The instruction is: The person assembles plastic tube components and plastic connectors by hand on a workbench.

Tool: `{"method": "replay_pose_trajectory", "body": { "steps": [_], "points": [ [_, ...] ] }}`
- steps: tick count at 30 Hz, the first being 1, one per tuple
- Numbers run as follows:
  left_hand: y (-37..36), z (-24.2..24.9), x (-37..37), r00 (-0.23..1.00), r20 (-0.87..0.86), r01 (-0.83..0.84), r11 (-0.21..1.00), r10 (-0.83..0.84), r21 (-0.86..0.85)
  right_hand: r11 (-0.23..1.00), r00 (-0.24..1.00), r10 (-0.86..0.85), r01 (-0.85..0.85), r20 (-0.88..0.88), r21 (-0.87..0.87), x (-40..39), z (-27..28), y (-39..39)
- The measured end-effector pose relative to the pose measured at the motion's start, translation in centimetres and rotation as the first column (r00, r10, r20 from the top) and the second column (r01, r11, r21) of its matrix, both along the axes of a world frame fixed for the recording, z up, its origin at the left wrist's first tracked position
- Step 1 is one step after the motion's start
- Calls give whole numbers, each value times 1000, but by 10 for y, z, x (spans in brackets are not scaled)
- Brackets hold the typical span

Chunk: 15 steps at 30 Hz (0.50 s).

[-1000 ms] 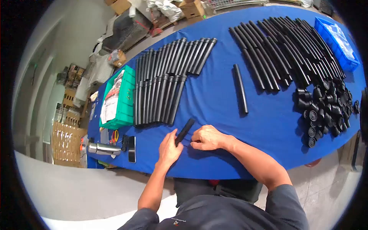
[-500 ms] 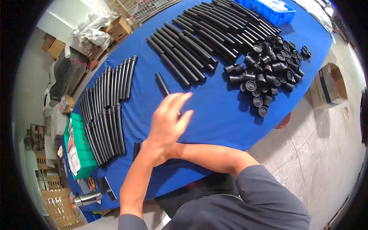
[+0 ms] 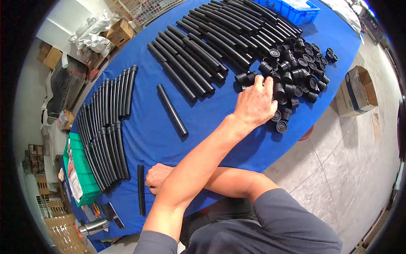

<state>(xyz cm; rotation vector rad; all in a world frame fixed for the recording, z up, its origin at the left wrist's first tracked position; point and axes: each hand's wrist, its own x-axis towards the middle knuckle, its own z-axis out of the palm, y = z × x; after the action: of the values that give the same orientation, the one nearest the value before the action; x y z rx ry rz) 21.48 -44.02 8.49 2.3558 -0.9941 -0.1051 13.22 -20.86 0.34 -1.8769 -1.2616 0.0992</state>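
My left hand (image 3: 256,103), its arm crossing over the other, reaches to the near left side of a pile of black ribbed caps (image 3: 313,80). Its fingers and thumb are apart over the caps. My right hand (image 3: 158,178) rests on the blue cloth with its fingers curled; whatever they may hold is hidden. Just left of it lies a black tube (image 3: 141,190), with a narrow gap between. A single loose black tube (image 3: 172,111) lies at an angle in the middle of the table.
Many plain black tubes (image 3: 182,63) lie in rows at the back. Capped tubes (image 3: 108,127) are lined up at left beside a green bin (image 3: 89,188). Also present are a blue crate (image 3: 304,16), a phone (image 3: 116,215), a metal cylinder (image 3: 94,227) and a floor carton (image 3: 357,93).
My left hand has moved right, from the loose tube to the pile of caps. My right hand, hidden behind the left wrist before, now shows. The view has shifted slightly.
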Motion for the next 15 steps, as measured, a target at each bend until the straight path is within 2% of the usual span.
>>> {"method": "replay_pose_trajectory", "body": {
  "steps": [2, 5, 9, 12, 15],
  "points": [
    [-4, -5, 0, 1000, 10, -19, 1000, 19, -18, 988, 982, 133, -121, -131, 94, 7, 31, -26],
    [-10, -8, -1, 998, -18, -63, 997, 63, -53, 990, 985, 123, -114, -121, 84, 6, 29, -22],
    [-17, -14, 6, 992, -99, -83, 997, 82, -5, 991, 983, 126, -119, -135, 61, 6, 28, -19],
    [-13, -15, 7, 992, -89, -100, 990, 91, -99, 988, 983, 137, -128, -118, 88, 8, 24, -17],
    [-7, -14, 4, 994, -51, -103, 990, 98, -96, 984, 987, 135, -123, -84, 129, 7, 21, -18]
  ]
}}
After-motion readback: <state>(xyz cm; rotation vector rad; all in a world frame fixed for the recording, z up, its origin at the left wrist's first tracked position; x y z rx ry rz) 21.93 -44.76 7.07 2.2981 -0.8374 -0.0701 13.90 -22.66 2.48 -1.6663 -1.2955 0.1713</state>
